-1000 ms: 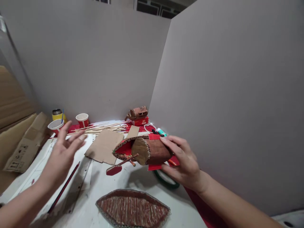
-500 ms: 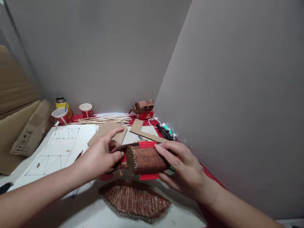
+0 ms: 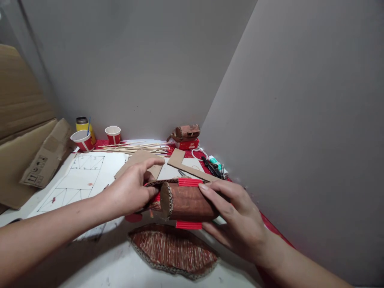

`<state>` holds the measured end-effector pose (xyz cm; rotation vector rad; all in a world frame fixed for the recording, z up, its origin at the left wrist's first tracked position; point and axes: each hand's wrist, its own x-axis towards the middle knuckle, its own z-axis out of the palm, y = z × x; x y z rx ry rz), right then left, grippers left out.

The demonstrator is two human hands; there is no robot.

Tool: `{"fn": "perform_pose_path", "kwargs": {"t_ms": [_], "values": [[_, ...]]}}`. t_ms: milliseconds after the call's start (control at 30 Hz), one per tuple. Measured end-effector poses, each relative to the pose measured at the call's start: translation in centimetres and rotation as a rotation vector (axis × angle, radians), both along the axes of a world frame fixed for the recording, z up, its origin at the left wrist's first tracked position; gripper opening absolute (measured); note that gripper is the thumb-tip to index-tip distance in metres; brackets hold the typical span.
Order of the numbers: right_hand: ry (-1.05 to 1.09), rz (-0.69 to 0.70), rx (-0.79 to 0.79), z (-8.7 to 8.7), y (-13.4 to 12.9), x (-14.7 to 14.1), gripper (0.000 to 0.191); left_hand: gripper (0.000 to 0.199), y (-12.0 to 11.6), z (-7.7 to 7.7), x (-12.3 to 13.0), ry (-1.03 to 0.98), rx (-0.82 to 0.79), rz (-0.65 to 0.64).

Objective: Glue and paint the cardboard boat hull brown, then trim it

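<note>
A brown-painted cardboard model [image 3: 190, 203] with a rounded, barrel-like body is held between both hands above the table. Ribbed red strips [image 3: 189, 225] stick out along its upper and lower sides. My left hand [image 3: 141, 186] pinches the narrow left end, thumb on a red part and index finger stretched out above. Around the right end curves my right hand [image 3: 237, 212], its fingertips at the upper strip and lower side. Below the model lies a leaf-shaped corrugated cardboard piece [image 3: 175, 250], painted reddish brown, on the white table surface.
A similar brown model [image 3: 187, 131] sits on a red box [image 3: 186, 144] at the back. Thin wooden sticks [image 3: 135, 149], paper cups [image 3: 113, 135], a yellow bottle [image 3: 81, 125] and cardboard offcuts [image 3: 190, 171] lie around. Line drawings on paper [image 3: 81, 180] and a large carton [image 3: 27, 132] are left.
The view has shifted slightly, so the background sits a little further right. Both hands keep their hold on the model, which looks nearly unchanged in position.
</note>
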<state>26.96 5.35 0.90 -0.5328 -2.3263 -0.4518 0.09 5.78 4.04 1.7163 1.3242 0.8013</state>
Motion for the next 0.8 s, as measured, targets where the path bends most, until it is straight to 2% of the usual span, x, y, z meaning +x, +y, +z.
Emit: {"fn": "perform_pose_path", "kwargs": {"t_ms": [100, 267, 400, 567, 667, 800], "values": [[-0.006, 0.0, -0.021, 0.0, 0.1, 0.0, 0.078, 0.068, 0.4, 0.4, -0.1, -0.049, -0.109, -0.034], [-0.001, -0.003, -0.038, -0.2, 0.4, 0.1, 0.078, 0.072, 0.2, 2.3, -0.7, -0.262, -0.378, -0.119], [0.005, -0.021, -0.058, -0.4, 0.5, 0.4, 0.076, 0.067, -0.4, 3.0, -1.7, -0.327, -0.356, -0.09], [-0.01, -0.032, -0.057, -0.5, 0.7, 0.7, 0.077, 0.062, -0.5, 1.9, -2.7, -0.335, -0.342, -0.011], [-0.025, -0.044, -0.055, -0.7, 0.8, 0.8, 0.077, 0.067, -0.3, 1.3, -2.5, -0.369, -0.366, -0.017], [-0.029, -0.055, -0.057, -0.8, 0.8, 0.8, 0.078, 0.068, -0.4, 1.3, -1.9, -0.365, -0.336, -0.065]]}}
